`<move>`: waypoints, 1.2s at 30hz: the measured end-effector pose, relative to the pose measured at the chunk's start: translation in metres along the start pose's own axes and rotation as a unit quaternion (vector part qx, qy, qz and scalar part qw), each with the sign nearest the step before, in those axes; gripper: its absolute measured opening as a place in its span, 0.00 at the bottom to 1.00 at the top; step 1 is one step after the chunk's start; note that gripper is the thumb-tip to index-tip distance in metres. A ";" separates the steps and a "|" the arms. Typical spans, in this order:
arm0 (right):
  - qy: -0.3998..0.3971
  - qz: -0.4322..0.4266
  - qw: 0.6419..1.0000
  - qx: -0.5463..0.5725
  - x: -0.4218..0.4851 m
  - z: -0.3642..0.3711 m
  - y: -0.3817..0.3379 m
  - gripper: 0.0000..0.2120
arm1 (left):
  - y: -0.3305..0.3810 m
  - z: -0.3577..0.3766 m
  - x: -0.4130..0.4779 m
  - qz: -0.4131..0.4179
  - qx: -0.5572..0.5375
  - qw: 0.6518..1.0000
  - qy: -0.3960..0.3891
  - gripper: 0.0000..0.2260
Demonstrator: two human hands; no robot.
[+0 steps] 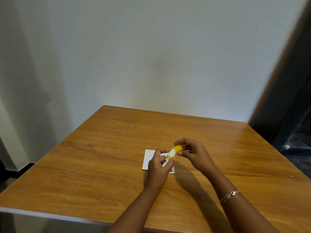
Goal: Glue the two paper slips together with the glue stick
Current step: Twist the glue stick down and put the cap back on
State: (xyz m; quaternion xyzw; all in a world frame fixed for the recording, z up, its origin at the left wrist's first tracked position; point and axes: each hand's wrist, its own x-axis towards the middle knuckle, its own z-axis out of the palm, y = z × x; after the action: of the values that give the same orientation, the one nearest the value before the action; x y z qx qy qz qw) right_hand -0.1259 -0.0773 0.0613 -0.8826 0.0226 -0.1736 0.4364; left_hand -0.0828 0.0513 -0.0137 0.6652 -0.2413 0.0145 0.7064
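Observation:
A white glue stick (170, 155) with a yellow cap (178, 147) is held tilted above the table. My left hand (159, 167) grips its white barrel. My right hand (191, 151) has its fingertips closed around the yellow cap, which sits on the stick. White paper (148, 159) lies flat on the wooden table (101, 165) right beneath my hands. My left hand hides much of it, so I cannot tell whether it is one slip or two.
The table's far edge meets a pale wall (151, 56). A dark curtain or doorway (296, 115) stands at the right. A bracelet (229, 195) circles my right wrist. Bare wood surrounds the paper on all sides.

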 end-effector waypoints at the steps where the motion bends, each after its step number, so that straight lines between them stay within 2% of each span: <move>1: -0.002 0.000 1.000 0.002 0.000 0.000 0.000 0.12 | 0.000 0.000 0.000 0.001 0.002 1.000 0.003 0.08; 8: -0.034 -0.007 0.999 0.023 0.000 -0.007 -0.001 0.14 | 0.001 0.000 -0.001 0.001 0.012 1.000 0.006 0.07; 23: -0.083 -0.050 0.995 -0.036 0.008 -0.016 -0.009 0.12 | 0.001 0.002 0.000 0.009 0.011 1.000 -0.017 0.07; 36: -0.149 -0.105 0.962 -0.201 0.015 -0.017 -0.011 0.12 | 0.001 0.003 -0.001 0.001 0.011 1.000 -0.020 0.08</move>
State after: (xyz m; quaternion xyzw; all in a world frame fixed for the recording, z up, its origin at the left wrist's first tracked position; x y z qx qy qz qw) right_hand -0.1190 -0.0862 0.0837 -0.9654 -0.1011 -0.0769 0.2277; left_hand -0.0851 0.0494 -0.0131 0.6732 -0.2557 0.0042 0.6939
